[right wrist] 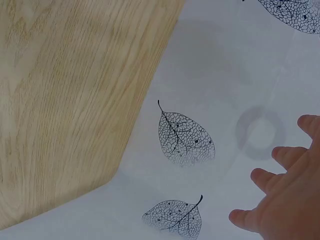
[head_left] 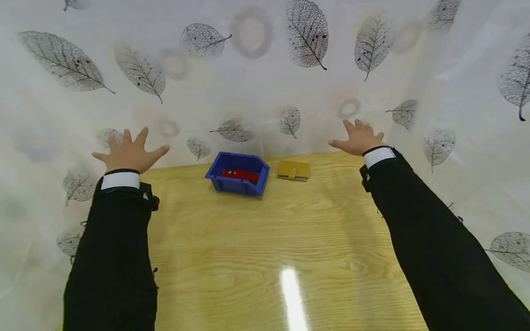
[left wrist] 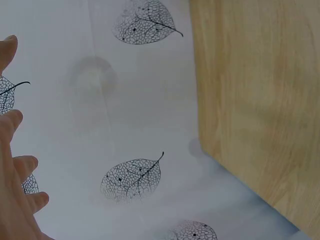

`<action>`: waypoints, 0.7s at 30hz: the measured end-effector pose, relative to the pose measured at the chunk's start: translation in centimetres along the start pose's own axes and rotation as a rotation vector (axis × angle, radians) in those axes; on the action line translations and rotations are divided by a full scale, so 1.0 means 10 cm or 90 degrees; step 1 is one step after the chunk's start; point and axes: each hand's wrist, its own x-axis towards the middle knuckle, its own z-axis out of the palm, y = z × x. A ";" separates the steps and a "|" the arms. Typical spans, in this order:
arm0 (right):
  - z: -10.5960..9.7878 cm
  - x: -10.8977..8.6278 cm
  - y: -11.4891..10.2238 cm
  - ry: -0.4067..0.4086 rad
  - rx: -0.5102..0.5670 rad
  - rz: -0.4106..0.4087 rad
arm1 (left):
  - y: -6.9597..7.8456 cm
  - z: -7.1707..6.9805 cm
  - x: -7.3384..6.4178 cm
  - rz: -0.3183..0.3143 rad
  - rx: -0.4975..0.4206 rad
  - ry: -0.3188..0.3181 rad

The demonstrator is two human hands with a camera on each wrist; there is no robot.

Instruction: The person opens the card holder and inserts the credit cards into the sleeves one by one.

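My left hand (head_left: 129,154) is held out past the table's far left corner, its fingers spread and nothing in them. On the other side my right hand (head_left: 359,139) reaches out near the far right corner, also with spread fingers and holding nothing. Between them, at the table's back edge, stands a blue plastic bin (head_left: 236,185) with a red item (head_left: 242,174) inside; its kind is unclear. Just right of the bin lies a small mustard-yellow wallet or notebook (head_left: 293,170) with a strap closure. Each wrist view shows only part of the hand, apart from the table.
The light wooden table (head_left: 256,239) has a bright reflection near its front. A whitish curtain (head_left: 265,78) printed with dark leaf skeletons hangs behind and along both sides of it.
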 end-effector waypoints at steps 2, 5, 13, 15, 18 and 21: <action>0.05 0.02 -0.03 0.006 0.007 -0.016 | 0.01 0.08 0.01 0.014 -0.016 0.012; 0.21 0.06 -0.07 0.012 0.011 -0.044 | 0.07 0.28 -0.01 0.037 -0.056 0.026; 1.05 0.20 -0.22 -0.067 0.082 -0.126 | 0.40 1.07 -0.27 0.072 -0.157 0.021; 1.27 0.25 -0.26 -0.093 0.074 -0.120 | 0.54 1.26 -0.35 0.088 -0.176 0.032; 1.50 0.35 -0.33 -0.092 0.055 -0.106 | 0.81 1.46 -0.47 0.131 -0.208 0.074; 1.69 0.50 -0.40 -0.056 0.045 -0.104 | 1.10 1.56 -0.60 0.175 -0.260 0.116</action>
